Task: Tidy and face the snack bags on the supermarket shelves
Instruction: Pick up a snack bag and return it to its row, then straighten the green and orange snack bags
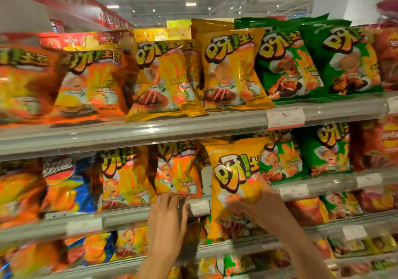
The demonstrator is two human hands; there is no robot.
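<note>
Yellow bag (234, 184) in right hand (261, 208)

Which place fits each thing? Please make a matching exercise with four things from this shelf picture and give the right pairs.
Things:
1. yellow bag
2. orange bag
3. green bags
4. price tag

Places:
a. on the upper shelf, at the right
b. on the upper shelf's front rail
c. held by the right hand in front of the shelves
d. on the middle shelf, touched at its bottom edge by the left hand

Pairs: 1-c, 2-d, 3-a, 4-b
</note>
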